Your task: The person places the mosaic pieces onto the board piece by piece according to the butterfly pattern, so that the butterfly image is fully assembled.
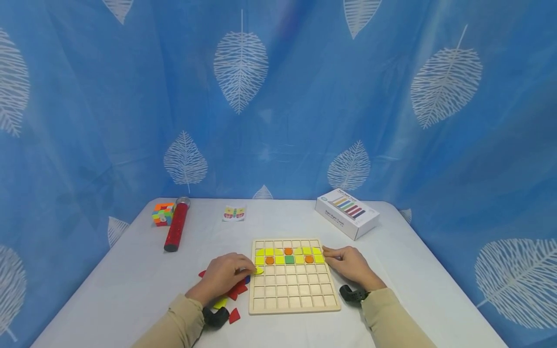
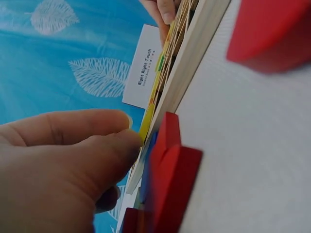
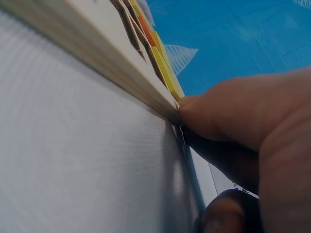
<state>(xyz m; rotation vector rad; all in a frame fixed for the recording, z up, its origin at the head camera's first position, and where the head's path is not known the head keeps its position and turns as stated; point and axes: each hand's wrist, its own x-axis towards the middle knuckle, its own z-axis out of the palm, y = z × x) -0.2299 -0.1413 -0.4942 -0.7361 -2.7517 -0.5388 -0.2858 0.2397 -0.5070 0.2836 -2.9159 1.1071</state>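
Observation:
My left hand [image 1: 226, 275] pinches a yellow tile [image 2: 146, 122] with a curved edge between thumb and fingertip. It holds the tile at the left side of a wooden grid board [image 1: 287, 303], just under the filled rows. Yellow tiles [image 1: 269, 252], several orange round tiles [image 1: 288, 251] and one green square tile [image 1: 289, 260] sit in two upper rows of the board. My right hand [image 1: 350, 263] holds the board's right edge near those rows, its thumb [image 3: 199, 111] against the rim. Red tiles [image 1: 234, 315] lie beneath and beside my left hand, partly hidden by it.
A pattern card [image 1: 234, 213] lies behind the board. At the back left are a colourful puzzle cube [image 1: 163, 214] and a red glittery tube [image 1: 177, 227]. A white box [image 1: 347, 212] stands at the back right. Leaf-printed blue cloth [image 1: 278, 121] hangs around the table.

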